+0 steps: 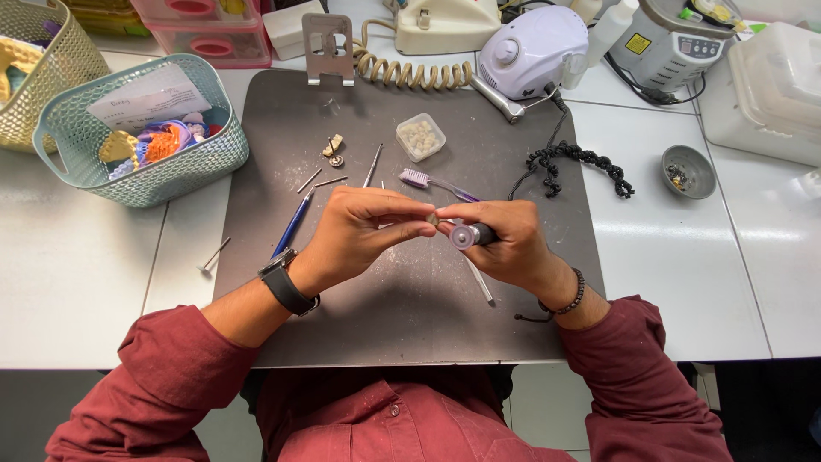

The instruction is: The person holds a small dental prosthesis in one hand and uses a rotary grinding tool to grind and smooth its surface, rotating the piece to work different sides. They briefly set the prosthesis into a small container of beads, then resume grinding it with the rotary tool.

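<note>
Both hands are up over the middle of the dark mat, close together, and everything turns on the tiny gap between them. The left hand has its grip pinched together on a small pale piece, held at the fingertips and pointing toward the right. The right hand has its grip clamped around a rotary handpiece, whose long axis runs roughly left to right, round nose end facing the left hand and sitting just beside the pale piece, a touch below it; whether the tip actually touches the piece I cannot tell, it is too small. So the piece lies directly to the left of the tool's nose, and the left hand is the one carrying it. A thin white rod shows on the mat under the right hand. Farther up the mat lie a purple toothbrush, a blue pen, a few slim metal tools and a small clear box of pale pieces. The mat lies on a white table, dusty in places. To the left stands a teal basket with coloured moulds and a paper; to the right a small grey dish and a black coiled cord. At the back sits a white motor unit with a beige spiral cable. Crowded workbench, by the look of it.
</note>
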`<action>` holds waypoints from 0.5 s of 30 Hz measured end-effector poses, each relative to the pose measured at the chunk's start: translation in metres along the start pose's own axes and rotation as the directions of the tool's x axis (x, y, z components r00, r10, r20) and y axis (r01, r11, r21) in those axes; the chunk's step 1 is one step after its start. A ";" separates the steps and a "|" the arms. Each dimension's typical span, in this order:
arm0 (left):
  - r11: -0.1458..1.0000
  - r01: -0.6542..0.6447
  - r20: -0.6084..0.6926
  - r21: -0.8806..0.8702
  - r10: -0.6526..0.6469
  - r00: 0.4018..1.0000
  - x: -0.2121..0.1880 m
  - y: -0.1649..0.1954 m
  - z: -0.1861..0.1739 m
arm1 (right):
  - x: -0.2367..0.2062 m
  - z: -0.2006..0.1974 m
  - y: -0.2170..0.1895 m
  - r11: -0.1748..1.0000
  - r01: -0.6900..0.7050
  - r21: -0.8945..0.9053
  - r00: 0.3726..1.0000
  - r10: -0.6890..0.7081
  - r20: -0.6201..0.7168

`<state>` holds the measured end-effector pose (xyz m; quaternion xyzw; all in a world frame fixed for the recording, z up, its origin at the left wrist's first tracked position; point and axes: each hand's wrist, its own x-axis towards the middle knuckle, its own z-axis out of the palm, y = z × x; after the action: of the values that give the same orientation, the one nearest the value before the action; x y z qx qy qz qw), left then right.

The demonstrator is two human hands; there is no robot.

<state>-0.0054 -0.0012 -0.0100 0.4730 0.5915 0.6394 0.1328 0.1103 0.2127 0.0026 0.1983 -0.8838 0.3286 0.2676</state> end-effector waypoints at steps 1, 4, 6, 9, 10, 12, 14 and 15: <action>1.000 -0.006 0.005 0.005 0.006 1.000 0.000 0.000 -0.001 | 0.000 0.001 0.000 1.000 0.003 -0.007 1.000 -0.003 -0.006; 0.999 0.017 0.010 -0.048 -0.016 1.000 -0.002 -0.001 0.001 | 0.000 0.000 -0.001 1.000 0.012 -0.001 1.000 -0.012 -0.020; 0.989 0.079 0.026 -0.125 -0.077 0.997 -0.002 -0.002 0.001 | 0.001 -0.001 0.000 1.000 0.022 0.018 1.000 -0.022 -0.009; 0.970 0.159 0.058 -0.186 -0.151 0.987 -0.002 -0.004 0.000 | 0.001 -0.002 0.001 0.999 0.049 0.007 0.999 -0.049 -0.001; 0.979 0.141 0.056 -0.151 -0.134 0.989 -0.002 -0.004 -0.001 | 0.001 -0.002 0.001 0.998 0.059 -0.004 0.998 -0.059 0.001; 0.991 0.096 0.047 -0.093 -0.092 0.995 -0.002 -0.003 -0.001 | -0.001 -0.004 0.001 0.999 0.038 -0.021 0.999 -0.038 0.011; 0.998 0.038 0.034 -0.046 -0.036 0.999 -0.001 -0.002 -0.002 | -0.001 -0.007 0.002 0.999 0.019 -0.043 1.000 -0.019 0.008; 0.999 -0.011 0.019 0.038 0.010 1.000 -0.002 -0.001 -0.002 | 0.000 -0.009 0.003 0.999 0.009 -0.053 1.000 -0.009 0.003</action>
<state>-0.0061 -0.0033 -0.0110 0.4846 0.5996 0.6243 0.1261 0.1122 0.2215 0.0068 0.1955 -0.8916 0.3038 0.2730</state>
